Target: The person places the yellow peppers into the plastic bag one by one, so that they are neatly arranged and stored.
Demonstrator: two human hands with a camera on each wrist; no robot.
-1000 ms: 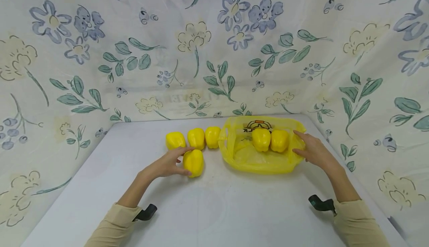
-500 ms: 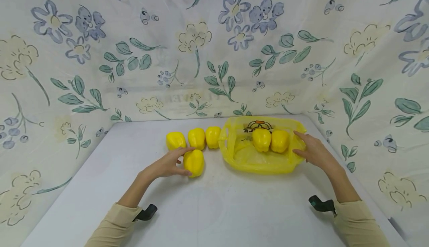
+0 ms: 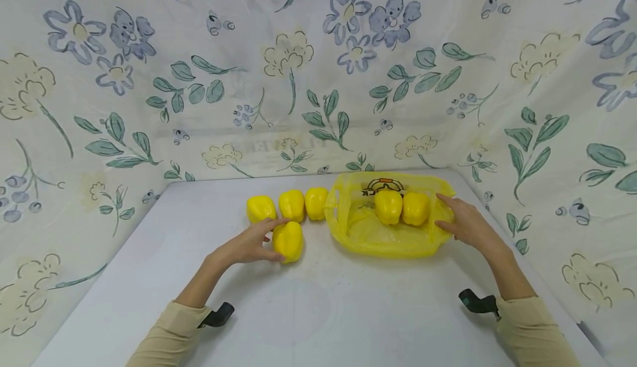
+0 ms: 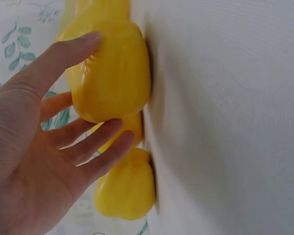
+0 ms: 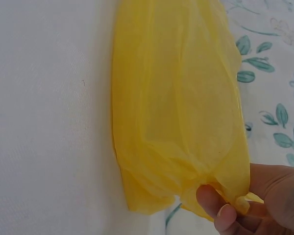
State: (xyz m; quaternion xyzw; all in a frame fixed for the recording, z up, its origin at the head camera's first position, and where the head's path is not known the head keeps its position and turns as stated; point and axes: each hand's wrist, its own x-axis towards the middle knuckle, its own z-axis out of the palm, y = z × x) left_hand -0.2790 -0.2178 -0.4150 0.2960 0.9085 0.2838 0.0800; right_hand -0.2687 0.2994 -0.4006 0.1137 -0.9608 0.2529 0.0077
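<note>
My left hand point(image 3: 250, 241) holds a yellow bell pepper point(image 3: 288, 242) that rests on the table, thumb on its near side and fingers at its far side. In the left wrist view, the thumb lies on the held pepper point(image 4: 112, 73) and the fingertips reach its end. At the right, my right hand point(image 3: 468, 222) grips the right end of a yellow plastic bag point(image 3: 383, 249). The right wrist view shows fingers pinching the gathered film of the bag point(image 5: 181, 98). Inside the open bag sit two yellow bell peppers point(image 3: 388, 208), side by side.
Behind the held pepper stand three more yellow bell peppers point(image 3: 291, 205) in a row, the rightmost close against the bag's left end. The white table point(image 3: 318, 312) meets a floral curtain point(image 3: 288, 107) at the back and sides. A dark wrist mount point(image 3: 478, 302) juts from each sleeve.
</note>
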